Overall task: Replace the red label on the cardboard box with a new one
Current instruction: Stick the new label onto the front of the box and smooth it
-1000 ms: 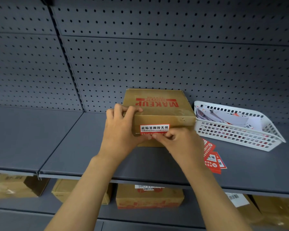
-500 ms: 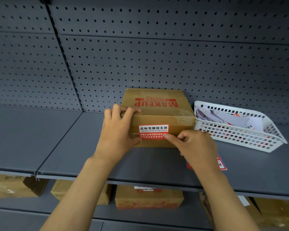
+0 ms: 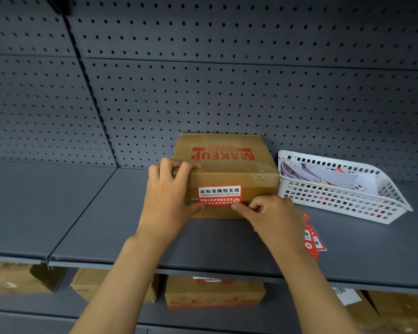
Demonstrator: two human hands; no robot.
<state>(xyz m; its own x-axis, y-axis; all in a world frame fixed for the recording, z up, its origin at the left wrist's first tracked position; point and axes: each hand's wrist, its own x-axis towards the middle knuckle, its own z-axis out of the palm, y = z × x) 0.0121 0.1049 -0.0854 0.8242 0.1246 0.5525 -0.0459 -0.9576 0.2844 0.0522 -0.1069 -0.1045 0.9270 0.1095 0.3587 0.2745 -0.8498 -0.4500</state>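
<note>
My left hand (image 3: 168, 198) grasps the cardboard box (image 3: 223, 174), steadying it on the shelf (image 3: 82, 213); my right hand (image 3: 273, 216), clenched, should press the red label (image 3: 219, 195) flat along its lower edge.

The cardboard box (image 3: 227, 174) is sitting flat on the grey shelf (image 3: 106, 213), its back edge lying close against the pegboard rear of the shelf and its front face looking toward the shelf's front edge. It is a shallow brown box with red "MAKEUP" print showing upside down on its top. The red label (image 3: 219, 195) is sticking to the front face, right of that face's middle, lying level; it is carrying a white band of black characters above rows of white characters on red, and its lower edge is running along the seam across the front face.
</note>
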